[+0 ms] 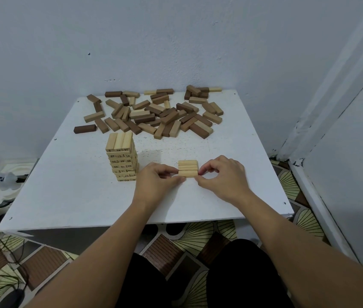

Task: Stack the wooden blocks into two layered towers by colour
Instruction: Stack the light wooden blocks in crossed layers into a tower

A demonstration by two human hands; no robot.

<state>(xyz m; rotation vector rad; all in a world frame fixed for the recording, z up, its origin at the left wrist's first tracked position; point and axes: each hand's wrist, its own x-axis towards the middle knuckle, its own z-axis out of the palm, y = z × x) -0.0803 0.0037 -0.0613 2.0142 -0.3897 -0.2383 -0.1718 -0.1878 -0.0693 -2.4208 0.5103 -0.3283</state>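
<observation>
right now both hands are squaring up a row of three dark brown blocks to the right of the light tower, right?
Not quite: the head view shows the row of three blocks is light, not dark brown. The left hand and right hand do pinch its ends, right of the light tower.

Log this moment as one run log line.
left hand and right hand pinch ends of three-block row | light tower stands left | mixed pile behind

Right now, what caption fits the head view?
Both hands, left and right, square three light blocks beside a light tower; mixed pile behind.
</observation>
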